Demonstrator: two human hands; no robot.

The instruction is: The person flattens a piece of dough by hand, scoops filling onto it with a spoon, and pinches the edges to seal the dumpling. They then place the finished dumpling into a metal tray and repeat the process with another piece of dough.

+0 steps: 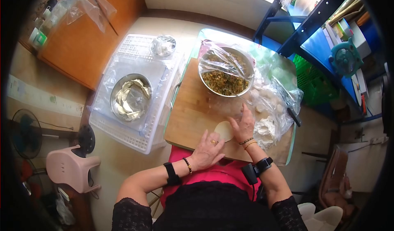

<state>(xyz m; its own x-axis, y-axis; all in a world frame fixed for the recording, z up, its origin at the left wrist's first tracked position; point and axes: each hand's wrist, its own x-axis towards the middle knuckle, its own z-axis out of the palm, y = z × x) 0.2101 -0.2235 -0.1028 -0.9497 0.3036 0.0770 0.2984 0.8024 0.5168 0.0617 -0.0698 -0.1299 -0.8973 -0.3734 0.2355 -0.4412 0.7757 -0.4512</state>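
A small round piece of pale dough (223,129) lies flat on a wooden board (193,112) in front of me. My right hand (243,124) presses on the dough's right edge with fingers spread. My left hand (209,149) rests on the board just below and left of the dough, fingertips touching it; a ring shows on one finger. Behind the dough stands a metal bowl of chopped green-brown filling (225,77), partly covered by clear plastic film. A heap of white flour (264,130) and several dough lumps (262,100) lie to the right.
A white plastic crate (137,138) on the left carries a metal bowl of folded dough wrappers (130,96) under plastic. A knife (287,104) lies on the plastic sheet at right. A pink stool (69,165) and a fan (24,134) stand at left, blue shelving (312,22) at right.
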